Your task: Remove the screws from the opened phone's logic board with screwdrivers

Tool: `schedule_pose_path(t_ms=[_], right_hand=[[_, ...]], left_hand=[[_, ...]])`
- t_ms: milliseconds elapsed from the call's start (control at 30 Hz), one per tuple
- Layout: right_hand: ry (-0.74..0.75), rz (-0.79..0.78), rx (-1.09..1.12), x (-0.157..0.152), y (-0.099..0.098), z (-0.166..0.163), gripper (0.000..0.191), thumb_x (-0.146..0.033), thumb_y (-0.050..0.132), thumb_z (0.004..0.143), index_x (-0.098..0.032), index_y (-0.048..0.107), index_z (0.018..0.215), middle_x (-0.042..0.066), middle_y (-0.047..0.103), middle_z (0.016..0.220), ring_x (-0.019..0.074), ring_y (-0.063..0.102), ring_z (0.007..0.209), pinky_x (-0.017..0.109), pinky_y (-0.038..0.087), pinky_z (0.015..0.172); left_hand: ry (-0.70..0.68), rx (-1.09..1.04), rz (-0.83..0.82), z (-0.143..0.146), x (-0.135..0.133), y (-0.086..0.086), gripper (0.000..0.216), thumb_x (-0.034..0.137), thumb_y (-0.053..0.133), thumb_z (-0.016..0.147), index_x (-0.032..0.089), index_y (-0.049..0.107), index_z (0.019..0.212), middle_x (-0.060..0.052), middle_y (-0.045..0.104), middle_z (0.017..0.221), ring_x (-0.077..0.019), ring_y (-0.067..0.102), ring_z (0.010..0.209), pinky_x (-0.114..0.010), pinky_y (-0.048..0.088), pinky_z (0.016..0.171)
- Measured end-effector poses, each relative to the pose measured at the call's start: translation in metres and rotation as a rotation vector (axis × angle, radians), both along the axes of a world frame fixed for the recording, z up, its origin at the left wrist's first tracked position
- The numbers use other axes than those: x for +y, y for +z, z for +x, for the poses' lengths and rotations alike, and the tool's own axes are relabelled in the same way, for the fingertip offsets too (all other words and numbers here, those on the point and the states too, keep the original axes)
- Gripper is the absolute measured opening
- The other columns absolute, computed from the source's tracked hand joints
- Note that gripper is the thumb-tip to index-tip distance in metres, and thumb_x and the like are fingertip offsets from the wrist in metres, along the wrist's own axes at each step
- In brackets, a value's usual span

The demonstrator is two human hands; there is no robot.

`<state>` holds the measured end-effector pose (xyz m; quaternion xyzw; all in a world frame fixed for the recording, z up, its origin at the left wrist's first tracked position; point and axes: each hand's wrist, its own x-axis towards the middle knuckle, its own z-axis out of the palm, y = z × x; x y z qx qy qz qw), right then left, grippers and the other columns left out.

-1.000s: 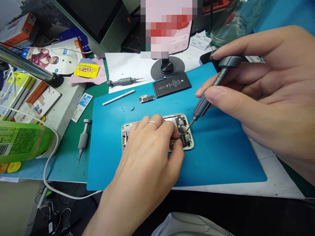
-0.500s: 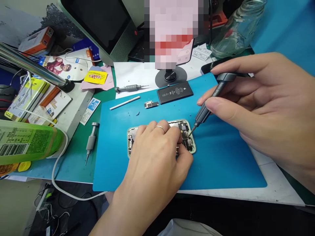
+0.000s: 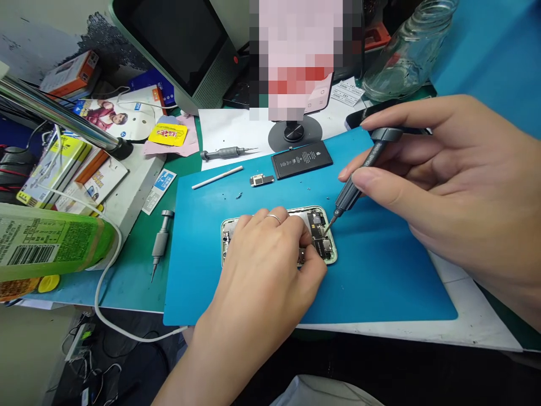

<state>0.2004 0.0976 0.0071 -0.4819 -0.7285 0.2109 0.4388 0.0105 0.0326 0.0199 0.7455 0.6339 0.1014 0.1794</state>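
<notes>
An opened phone [image 3: 316, 223] with a pale green frame lies on the blue mat, its circuit board and small parts exposed. Across its middle rests my left hand [image 3: 268, 254], fingers curled down and closed on it, hiding much of its inside; a ring circles one finger. My right hand [image 3: 426, 169] grips a dark grey screwdriver [image 3: 354, 189] between thumb and fingers. Its tilted tip meets the board near the phone's right end. Behind the phone lie a black battery [image 3: 302, 160], a small metal phone part [image 3: 261, 180] and several tiny screws [image 3: 239, 195].
A white stick [image 3: 217, 177] lies on the blue mat [image 3: 380, 282]. Two more screwdrivers sit nearby, one [image 3: 228, 153] behind and one [image 3: 160, 242] to the left. A phone stand [image 3: 295, 132], glass jar [image 3: 406, 56], monitor [image 3: 173, 45] and green-labelled container [image 3: 54, 242] surround the mat.
The view has shifted slightly. My left thumb and index finger have drawn a little to the left over the phone. The screwdriver stays at the same spot on the board.
</notes>
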Motion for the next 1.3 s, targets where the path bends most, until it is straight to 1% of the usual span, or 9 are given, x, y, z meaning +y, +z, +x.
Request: schedule_pose_path(t_ms=[233,300,400,467,600,767,967,1133,1300], right_hand=[[-0.037,-0.009,-0.038,-0.001,0.0,0.0,0.046,-0.032,0.077,0.089,-0.025,0.065,0.134,-0.004,0.072,0.103,0.0011,0.071,0.087,0.002,0.052,0.059],[-0.038,-0.003,-0.048,-0.001,0.001,0.0,0.046,-0.033,0.077,0.089,-0.025,0.065,0.133,-0.005,0.072,0.1,-0.0001,0.071,0.085,0.001,0.053,0.061],[-0.046,-0.014,-0.051,-0.002,0.001,-0.002,0.046,-0.033,0.077,0.089,-0.026,0.065,0.133,-0.006,0.072,0.099,-0.0016,0.07,0.083,0.001,0.054,0.063],[-0.056,-0.024,-0.047,-0.003,0.002,-0.003,0.046,-0.034,0.076,0.089,-0.027,0.065,0.133,-0.007,0.072,0.1,-0.0019,0.07,0.083,0.001,0.054,0.064],[-0.078,-0.029,-0.056,-0.003,0.003,-0.001,0.044,-0.035,0.076,0.089,-0.027,0.066,0.131,-0.007,0.072,0.1,-0.001,0.07,0.084,0.002,0.054,0.063],[-0.031,-0.001,-0.026,0.002,0.0,0.001,0.046,-0.031,0.08,0.085,-0.024,0.067,0.129,-0.006,0.072,0.096,-0.0015,0.07,0.081,-0.003,0.053,0.063],[-0.02,-0.005,-0.011,0.001,0.0,-0.002,0.043,-0.029,0.077,0.088,-0.024,0.066,0.13,-0.006,0.072,0.098,-0.0019,0.071,0.083,-0.004,0.053,0.065],[-0.034,0.011,-0.045,0.0,0.001,0.0,0.044,-0.032,0.077,0.088,-0.023,0.066,0.13,-0.006,0.072,0.097,-0.0028,0.07,0.084,-0.004,0.054,0.069],[-0.034,-0.007,-0.037,-0.003,0.003,-0.003,0.044,-0.029,0.076,0.089,-0.022,0.064,0.131,-0.007,0.072,0.101,-0.0046,0.069,0.085,-0.007,0.053,0.071]], left_hand=[[-0.033,-0.084,-0.104,-0.018,-0.003,0.011,0.026,0.023,0.047,0.102,0.032,0.071,0.099,0.004,0.068,0.102,-0.0211,0.06,0.092,-0.042,0.041,0.081],[-0.061,-0.081,-0.122,-0.02,-0.007,0.012,0.02,0.027,0.05,0.103,0.032,0.07,0.104,0.003,0.066,0.107,-0.0216,0.059,0.097,-0.043,0.042,0.086],[-0.106,-0.067,-0.126,-0.021,-0.013,0.011,0.012,0.035,0.063,0.1,0.029,0.066,0.109,0.001,0.063,0.114,-0.0236,0.057,0.105,-0.044,0.043,0.092],[-0.119,-0.057,-0.11,-0.019,-0.015,0.009,0.013,0.034,0.067,0.099,0.028,0.064,0.11,0.001,0.061,0.114,-0.024,0.054,0.105,-0.043,0.042,0.091],[-0.09,-0.061,-0.071,-0.015,-0.017,0.003,0.007,0.026,0.065,0.1,0.028,0.06,0.104,0.001,0.061,0.11,-0.0236,0.053,0.101,-0.043,0.039,0.088],[-0.071,-0.093,-0.072,-0.015,-0.017,-0.001,0.009,0.025,0.066,0.099,0.028,0.058,0.103,0.002,0.061,0.11,-0.0239,0.053,0.104,-0.044,0.039,0.091],[-0.055,-0.093,-0.056,-0.015,-0.018,-0.003,0.01,0.024,0.065,0.1,0.027,0.058,0.105,0.002,0.061,0.11,-0.0235,0.054,0.104,-0.043,0.04,0.089],[-0.092,-0.023,0.062,-0.012,-0.023,-0.002,0.017,0.028,0.064,0.102,0.028,0.066,0.119,-0.001,0.062,0.112,-0.0244,0.055,0.104,-0.044,0.041,0.089],[-0.146,0.03,0.234,-0.011,-0.027,-0.007,0.017,0.025,0.056,0.107,0.024,0.074,0.109,-0.002,0.065,0.101,-0.0224,0.056,0.094,-0.044,0.04,0.087]])
